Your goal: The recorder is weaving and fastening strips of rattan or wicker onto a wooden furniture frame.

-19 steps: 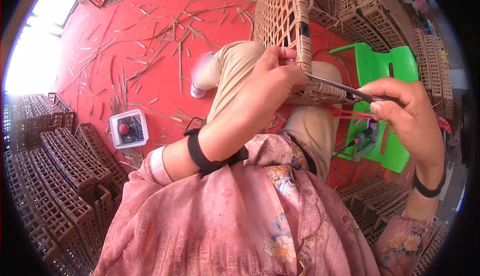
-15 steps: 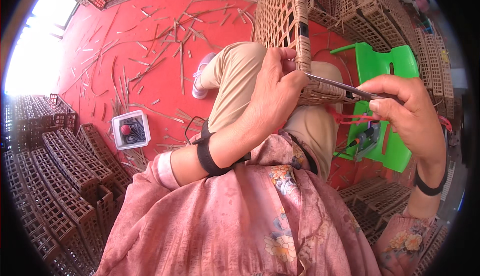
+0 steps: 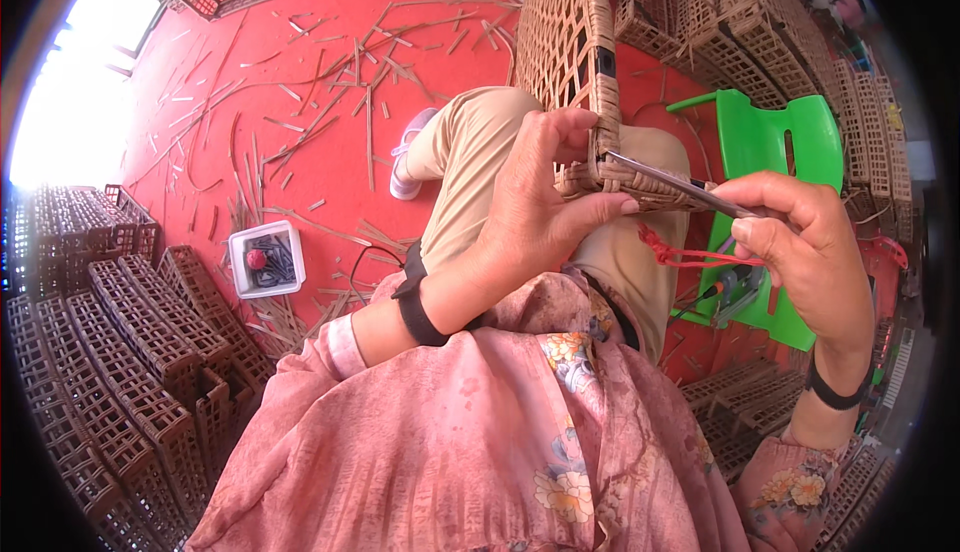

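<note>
One green chair is standing right of the basket; left grip is clasping the basket, right grip a metal tool.

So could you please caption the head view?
Left hand at a woven piece, right hand holding a slim metal tool.

Glare whites out the opening at ten o'clock. The floor is bright. Baskets at eight o'clock bend with distortion.
</note>
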`<action>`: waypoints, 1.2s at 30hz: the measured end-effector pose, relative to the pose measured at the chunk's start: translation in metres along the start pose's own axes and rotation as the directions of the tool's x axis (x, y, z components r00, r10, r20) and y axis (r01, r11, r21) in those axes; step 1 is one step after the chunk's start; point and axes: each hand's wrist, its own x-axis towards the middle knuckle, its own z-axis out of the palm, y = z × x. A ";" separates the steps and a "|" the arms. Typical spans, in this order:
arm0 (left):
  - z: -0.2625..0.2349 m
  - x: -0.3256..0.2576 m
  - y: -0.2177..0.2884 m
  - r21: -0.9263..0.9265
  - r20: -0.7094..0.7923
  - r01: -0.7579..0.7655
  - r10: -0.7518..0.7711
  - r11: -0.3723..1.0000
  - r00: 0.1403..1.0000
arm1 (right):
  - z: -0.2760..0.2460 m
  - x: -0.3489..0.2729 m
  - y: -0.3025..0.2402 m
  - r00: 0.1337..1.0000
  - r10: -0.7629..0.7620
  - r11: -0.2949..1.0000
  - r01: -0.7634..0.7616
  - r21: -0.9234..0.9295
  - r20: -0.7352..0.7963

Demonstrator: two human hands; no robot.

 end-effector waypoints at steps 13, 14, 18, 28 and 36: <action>0.013 0.001 -0.018 -0.118 -0.050 -0.026 0.020 0.993 0.999 | 0.001 -0.030 -0.012 0.979 -0.177 0.965 0.152 -0.212 -0.102; 0.014 0.002 -0.019 -0.148 -0.033 -0.024 0.019 0.989 0.999 | 0.000 -0.040 -0.013 0.967 -0.168 0.981 0.146 -0.124 -0.191; 0.003 0.003 -0.005 0.186 0.007 -0.223 0.226 0.957 0.974 | 0.005 -0.048 0.009 0.934 -0.054 0.987 0.103 0.122 -0.352; 0.001 0.004 -0.021 0.188 0.073 -0.269 0.260 0.944 0.963 | 0.041 -0.047 0.073 0.897 0.027 0.864 0.201 0.462 -0.441; 0.002 0.001 -0.024 0.047 0.047 -0.187 0.184 0.981 0.982 | 0.047 -0.051 0.083 0.941 -0.012 0.945 0.121 0.303 -0.338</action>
